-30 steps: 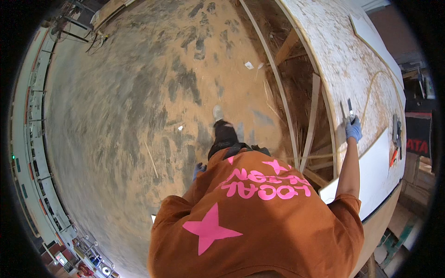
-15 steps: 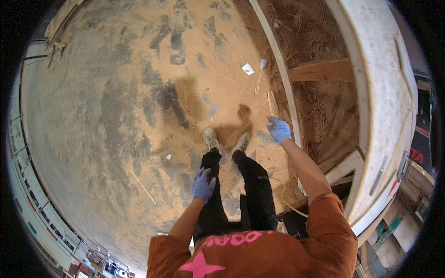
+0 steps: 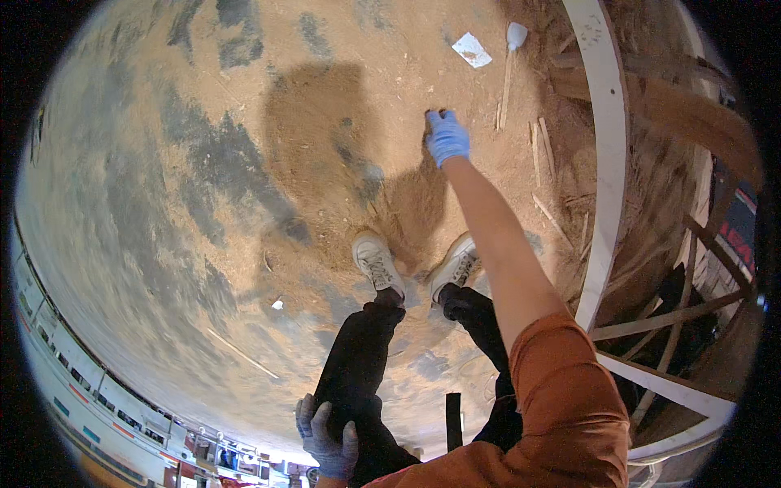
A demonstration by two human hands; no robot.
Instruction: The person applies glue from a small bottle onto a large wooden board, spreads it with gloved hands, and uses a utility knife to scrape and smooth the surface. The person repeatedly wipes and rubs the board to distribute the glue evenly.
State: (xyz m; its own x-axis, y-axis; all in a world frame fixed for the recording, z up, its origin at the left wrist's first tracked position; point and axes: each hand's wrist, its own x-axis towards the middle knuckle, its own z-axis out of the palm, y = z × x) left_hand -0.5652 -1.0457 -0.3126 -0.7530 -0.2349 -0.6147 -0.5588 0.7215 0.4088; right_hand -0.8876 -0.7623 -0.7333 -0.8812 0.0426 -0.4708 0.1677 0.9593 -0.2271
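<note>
My right hand (image 3: 447,140), in a blue glove, reaches out low over the sawdust-strewn floor (image 3: 390,98). Its fingers are bent but somewhat apart, with dark tips, and I see nothing held in them. A white scrap with a small hole (image 3: 472,50) and a thin wooden stick (image 3: 507,85) with a pale, rounded flat piece (image 3: 517,35) at its end lie beyond it to the right. At the lower edge my gloved left hand (image 3: 329,439) rests by my left leg (image 3: 354,366), fingers spread and holding nothing.
A white-edged strip (image 3: 606,122) curves along my right, with wooden beams (image 3: 675,114) and crossing slats (image 3: 671,315) beyond it. Thin wood slivers (image 3: 541,150) lie beside the strip. Another stick (image 3: 242,354) is on the floor at left. Cabinets or machinery (image 3: 89,382) line the far left.
I have bent lower, and the floor looks closer. My right hand has moved from beside the white-edged strip to out over the floor. My left hand has come down against my leg.
</note>
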